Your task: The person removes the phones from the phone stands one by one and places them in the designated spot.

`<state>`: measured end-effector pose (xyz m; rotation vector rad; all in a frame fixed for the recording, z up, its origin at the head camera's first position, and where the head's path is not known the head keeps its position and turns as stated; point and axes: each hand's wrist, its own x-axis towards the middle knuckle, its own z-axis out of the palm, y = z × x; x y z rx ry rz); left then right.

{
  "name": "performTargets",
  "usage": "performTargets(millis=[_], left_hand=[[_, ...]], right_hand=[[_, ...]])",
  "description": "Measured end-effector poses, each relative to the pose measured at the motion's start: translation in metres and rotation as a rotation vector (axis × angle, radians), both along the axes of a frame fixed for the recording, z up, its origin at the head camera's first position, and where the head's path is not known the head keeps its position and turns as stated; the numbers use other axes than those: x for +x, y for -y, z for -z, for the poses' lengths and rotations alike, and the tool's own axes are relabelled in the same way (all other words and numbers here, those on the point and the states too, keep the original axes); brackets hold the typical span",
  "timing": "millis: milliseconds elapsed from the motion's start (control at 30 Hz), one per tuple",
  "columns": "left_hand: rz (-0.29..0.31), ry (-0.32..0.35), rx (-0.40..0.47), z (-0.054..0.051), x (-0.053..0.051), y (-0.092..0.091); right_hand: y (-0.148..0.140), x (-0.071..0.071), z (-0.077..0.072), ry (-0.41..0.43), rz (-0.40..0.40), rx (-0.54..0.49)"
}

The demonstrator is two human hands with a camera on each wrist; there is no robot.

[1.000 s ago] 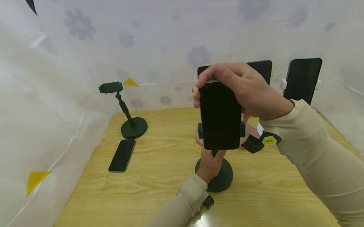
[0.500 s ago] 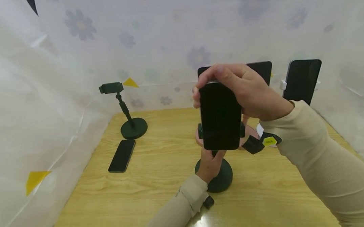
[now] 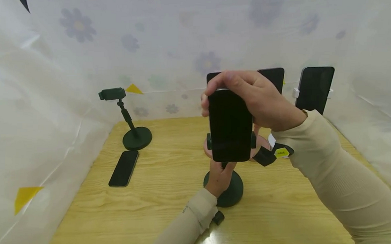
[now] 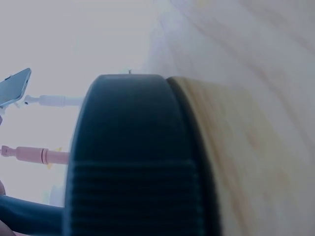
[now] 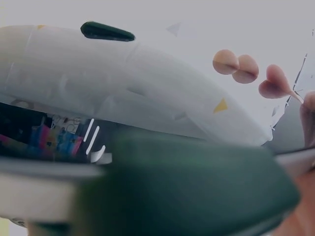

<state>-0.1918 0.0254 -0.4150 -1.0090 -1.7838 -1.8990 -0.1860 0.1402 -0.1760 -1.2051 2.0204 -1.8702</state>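
A black-screened phone (image 3: 231, 127) stands upright in the clamp of a dark green phone stand (image 3: 234, 196). My right hand (image 3: 259, 97) holds the phone from behind at its top edge, thumb and fingers over the upper rim. In the right wrist view, fingertips (image 5: 226, 62) show beyond the blurred green clamp (image 5: 197, 187). Below the phone, my left hand (image 3: 220, 179) grips the stand's pole just above the round base; the phone hides part of the pole. That base (image 4: 133, 147) fills much of the left wrist view.
At the left stand a second dark green phone stand (image 3: 137, 138), its clamp tilted, and a phone (image 3: 124, 168) lying flat on the wooden table (image 3: 167, 164). Behind my right hand are pink stands with phones (image 3: 272, 77); a white-clamped one holds another phone (image 3: 315, 89). Plastic sheeting (image 3: 166, 37) encloses the table.
The whole head view has shifted slightly left. Both hands keep their hold, and the phone and stand show no clear movement relative to the table.
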Motion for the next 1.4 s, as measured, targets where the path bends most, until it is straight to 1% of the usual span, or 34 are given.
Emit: performTargets(millis=[100, 233, 400, 467, 667, 900, 1133, 1400], left_hand=[[-0.004, -0.01, 0.005, 0.0, 0.0, 0.0], [-0.013, -0.038, 0.02, -0.001, -0.001, -0.001], [-0.014, -0.06, -0.006, -0.003, -0.001, -0.004], [-0.014, -0.069, -0.019, -0.004, -0.001, -0.005], [-0.016, -0.098, -0.021, -0.005, -0.001, -0.005], [-0.023, -0.1, -0.029, -0.006, 0.0, -0.008], [-0.007, -0.09, -0.022, -0.006, -0.001, -0.012], [-0.027, -0.101, -0.036, -0.005, 0.0, -0.013]], right_hand=[[0.001, 0.0, 0.0, -0.009, 0.004, 0.001], [0.003, 0.002, -0.002, -0.001, 0.011, 0.011], [0.001, 0.005, -0.005, -0.001, 0.021, 0.031], [-0.001, 0.005, -0.006, -0.006, 0.012, 0.032], [-0.003, 0.002, -0.006, 0.001, -0.038, 0.01], [-0.009, 0.002, -0.008, 0.041, -0.024, 0.007], [-0.015, 0.0, -0.01, 0.032, -0.023, 0.019], [-0.015, 0.0, -0.01, 0.041, -0.033, 0.014]])
